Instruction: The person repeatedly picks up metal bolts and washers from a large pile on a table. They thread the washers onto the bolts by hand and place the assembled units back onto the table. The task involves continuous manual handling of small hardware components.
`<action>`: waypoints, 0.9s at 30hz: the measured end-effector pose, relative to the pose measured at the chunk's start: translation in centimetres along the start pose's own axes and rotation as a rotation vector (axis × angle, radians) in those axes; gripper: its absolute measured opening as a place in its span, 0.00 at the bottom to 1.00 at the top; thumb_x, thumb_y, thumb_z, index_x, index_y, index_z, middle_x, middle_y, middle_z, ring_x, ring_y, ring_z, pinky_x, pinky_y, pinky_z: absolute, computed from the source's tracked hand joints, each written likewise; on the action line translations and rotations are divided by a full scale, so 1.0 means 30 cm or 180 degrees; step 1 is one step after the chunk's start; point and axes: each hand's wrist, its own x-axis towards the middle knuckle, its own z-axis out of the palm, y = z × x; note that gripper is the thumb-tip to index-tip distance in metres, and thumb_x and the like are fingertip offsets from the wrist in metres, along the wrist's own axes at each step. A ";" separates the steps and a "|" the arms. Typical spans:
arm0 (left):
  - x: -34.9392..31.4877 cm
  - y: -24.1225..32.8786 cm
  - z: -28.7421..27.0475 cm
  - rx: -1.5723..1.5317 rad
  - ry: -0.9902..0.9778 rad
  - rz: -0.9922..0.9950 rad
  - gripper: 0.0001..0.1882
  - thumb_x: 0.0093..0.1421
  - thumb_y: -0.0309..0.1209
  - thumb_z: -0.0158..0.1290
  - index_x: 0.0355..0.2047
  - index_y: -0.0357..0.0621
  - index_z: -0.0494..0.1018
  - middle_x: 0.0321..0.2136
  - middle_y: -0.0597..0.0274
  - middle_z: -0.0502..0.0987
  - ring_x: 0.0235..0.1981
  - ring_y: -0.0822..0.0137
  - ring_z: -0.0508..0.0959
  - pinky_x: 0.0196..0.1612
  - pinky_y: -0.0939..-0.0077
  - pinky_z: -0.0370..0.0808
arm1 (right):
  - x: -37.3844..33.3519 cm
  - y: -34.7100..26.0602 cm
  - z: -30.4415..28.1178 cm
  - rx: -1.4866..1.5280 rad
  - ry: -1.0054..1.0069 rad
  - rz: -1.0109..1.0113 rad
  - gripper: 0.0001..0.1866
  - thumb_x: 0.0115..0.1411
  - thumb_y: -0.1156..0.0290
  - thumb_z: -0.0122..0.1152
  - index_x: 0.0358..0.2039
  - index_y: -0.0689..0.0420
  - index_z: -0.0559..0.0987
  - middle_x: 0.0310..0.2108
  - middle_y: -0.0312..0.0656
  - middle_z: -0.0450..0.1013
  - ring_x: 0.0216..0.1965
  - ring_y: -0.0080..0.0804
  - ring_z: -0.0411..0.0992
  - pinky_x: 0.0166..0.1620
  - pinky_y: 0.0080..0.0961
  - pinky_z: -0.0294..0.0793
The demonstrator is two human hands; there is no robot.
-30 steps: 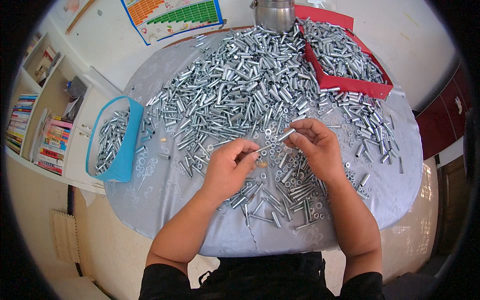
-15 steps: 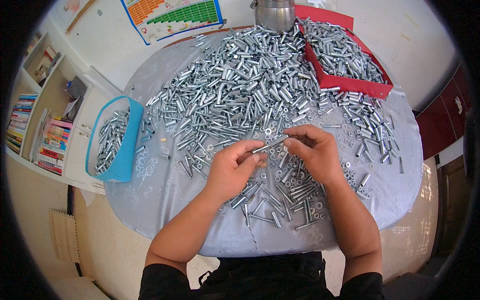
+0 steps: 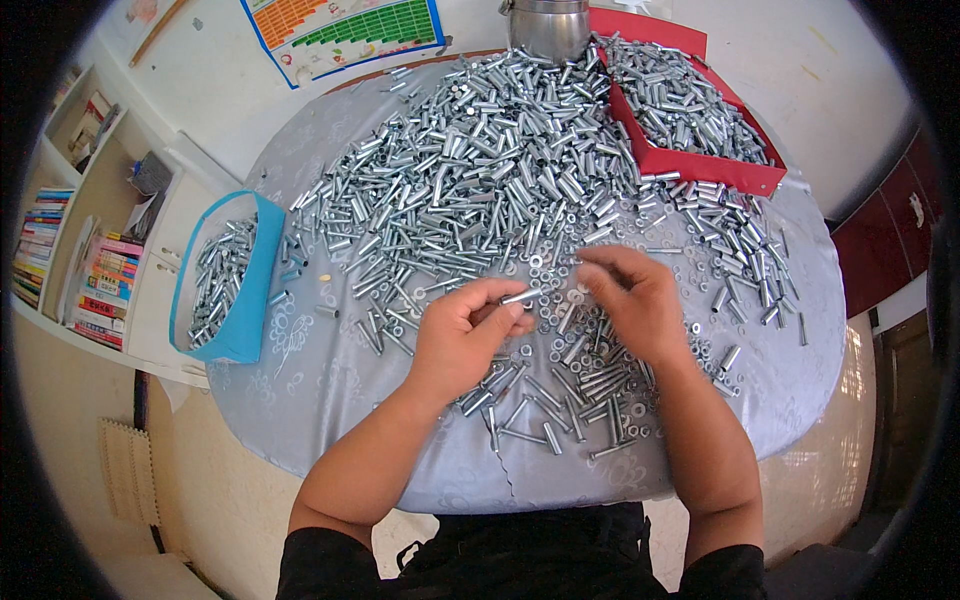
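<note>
A second ago the left hand [image 3: 462, 335] pinched a thin rod and the right hand [image 3: 635, 305] a metal sleeve [image 3: 521, 296]; half a second ago the two pieces were lined up between both hands. Now the sleeve has shifted toward the left edge of the table [image 3: 340, 400] and sits at the left fingertips alone. The right hand has let go, its thumb and fingers parted (and blurred), and the rod's bare length has gone from sight.
</note>
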 end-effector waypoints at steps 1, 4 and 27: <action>0.003 0.005 0.000 0.0056 0.0028 0.0033 0.12 0.62 0.21 0.52 0.46 0.33 0.74 0.33 0.57 0.81 0.33 0.70 0.81 0.38 0.78 0.79 | 0.012 0.012 -0.012 0.0077 0.0268 0.0117 0.10 0.56 0.73 0.65 0.38 0.61 0.81 0.32 0.45 0.78 0.31 0.30 0.76 0.36 0.23 0.73; 0.003 0.023 0.002 0.0151 0.0138 0.0080 0.11 0.62 0.22 0.53 0.44 0.33 0.74 0.32 0.59 0.80 0.30 0.73 0.80 0.34 0.80 0.78 | 0.028 0.063 -0.048 -0.0579 0.0228 -0.0481 0.08 0.52 0.74 0.65 0.34 0.59 0.82 0.30 0.45 0.76 0.32 0.38 0.74 0.37 0.29 0.73; -0.007 0.027 -0.003 0.1239 0.0126 0.0612 0.11 0.59 0.23 0.54 0.42 0.36 0.77 0.30 0.64 0.80 0.28 0.79 0.76 0.32 0.83 0.72 | 0.017 0.064 -0.021 -0.1747 -0.0511 -0.1089 0.05 0.48 0.70 0.65 0.26 0.56 0.81 0.29 0.43 0.73 0.36 0.44 0.71 0.43 0.37 0.69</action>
